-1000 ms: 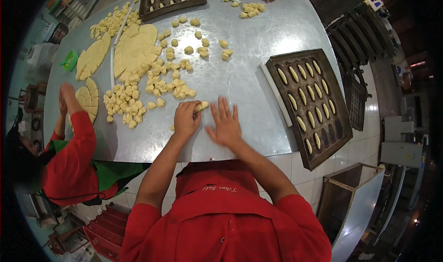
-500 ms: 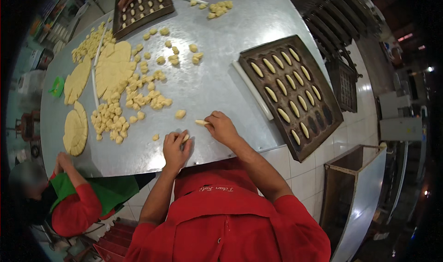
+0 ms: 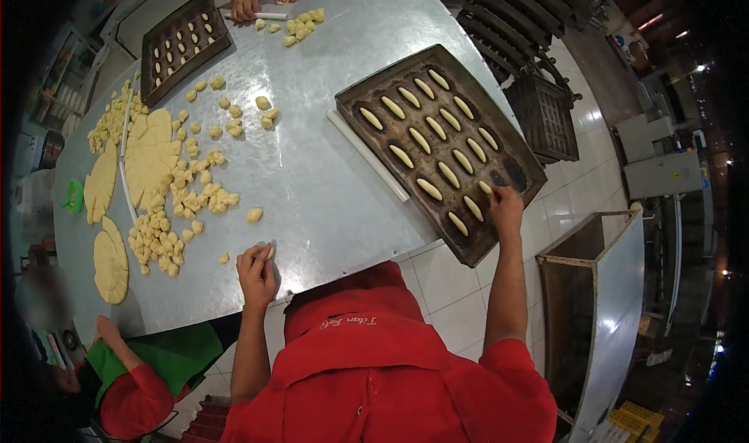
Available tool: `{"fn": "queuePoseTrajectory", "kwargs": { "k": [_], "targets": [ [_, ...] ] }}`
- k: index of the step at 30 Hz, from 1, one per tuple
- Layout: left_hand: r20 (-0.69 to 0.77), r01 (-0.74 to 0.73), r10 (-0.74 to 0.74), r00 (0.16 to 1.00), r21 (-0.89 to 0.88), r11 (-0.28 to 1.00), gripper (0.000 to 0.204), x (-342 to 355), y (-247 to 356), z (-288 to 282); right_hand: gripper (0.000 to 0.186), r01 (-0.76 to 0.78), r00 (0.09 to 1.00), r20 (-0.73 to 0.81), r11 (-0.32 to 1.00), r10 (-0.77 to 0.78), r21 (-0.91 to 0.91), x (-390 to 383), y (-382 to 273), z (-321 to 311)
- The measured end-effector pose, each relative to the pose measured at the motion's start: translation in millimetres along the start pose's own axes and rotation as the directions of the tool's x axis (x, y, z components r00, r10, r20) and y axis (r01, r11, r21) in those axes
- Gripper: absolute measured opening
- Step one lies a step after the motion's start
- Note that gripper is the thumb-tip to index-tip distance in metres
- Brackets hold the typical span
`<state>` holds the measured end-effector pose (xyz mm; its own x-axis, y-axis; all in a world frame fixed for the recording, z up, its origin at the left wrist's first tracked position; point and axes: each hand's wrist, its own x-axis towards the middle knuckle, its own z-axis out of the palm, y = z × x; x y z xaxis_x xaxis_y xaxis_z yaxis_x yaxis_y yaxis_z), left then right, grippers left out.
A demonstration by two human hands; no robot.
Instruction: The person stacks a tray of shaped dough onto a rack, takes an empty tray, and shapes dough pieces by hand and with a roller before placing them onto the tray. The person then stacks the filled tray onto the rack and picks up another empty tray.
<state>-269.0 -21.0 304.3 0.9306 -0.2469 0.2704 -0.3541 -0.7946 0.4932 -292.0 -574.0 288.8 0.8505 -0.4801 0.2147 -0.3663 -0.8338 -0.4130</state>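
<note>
My right hand (image 3: 507, 209) reaches over the near right part of a dark metal baking tray (image 3: 515, 174), pinching one end of a slim dough roll (image 3: 485, 187). Rows of similar pale dough rolls (image 3: 463, 160) lie in the tray's hollows. Beside the table's near edge, my left hand (image 3: 256, 275) is closed around a small dough piece (image 3: 270, 252), of which only a bit shows by the fingertips. A loose dough lump (image 3: 254, 215) rests just beyond that hand, and a smaller bit (image 3: 224, 258) lies to its left.
Dough lumps (image 3: 156, 240) and flat dough sheets (image 3: 148, 158) cover the left of the metal table (image 3: 312, 162). A white rod (image 3: 367, 154) lies along the tray. Across the table, a co-worker's hands (image 3: 246, 7) are near a second tray (image 3: 168, 72). Another person (image 3: 136, 396) is at the left.
My right hand has carried a dough roll from the table to the tray on the right. My left hand stays near the table edge. The whole view has shifted.
</note>
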Motion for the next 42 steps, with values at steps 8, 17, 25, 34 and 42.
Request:
{"fn": "queuePoseTrajectory", "kwargs": {
  "k": [8,17,25,34,42],
  "targets": [
    [-0.193,0.172,-0.203,0.960,-0.166,0.971,0.028,-10,3,4,0.031,0.031,0.999,0.011,0.994,-0.030,-0.103,-3,-43,4],
    [-0.047,-0.190,0.186,0.981,-0.131,0.973,0.035,37,35,44,0.044,0.489,0.872,-0.139,0.825,-0.469,0.283,-12,-251,101],
    [-0.046,-0.178,0.196,0.979,0.257,0.950,0.045,16,51,26,0.041,0.641,0.640,0.104,0.603,-0.762,0.474,-96,-250,109],
    [0.074,-0.089,0.072,0.995,0.263,0.961,0.062,88,16,34,0.059,0.716,0.659,0.187,0.684,-0.728,0.138,-47,-308,127],
    [0.160,-0.068,0.014,0.987,0.334,0.940,0.070,52,30,40,0.054,0.696,0.675,0.190,0.701,-0.713,0.155,-95,-283,112]
  ]
}}
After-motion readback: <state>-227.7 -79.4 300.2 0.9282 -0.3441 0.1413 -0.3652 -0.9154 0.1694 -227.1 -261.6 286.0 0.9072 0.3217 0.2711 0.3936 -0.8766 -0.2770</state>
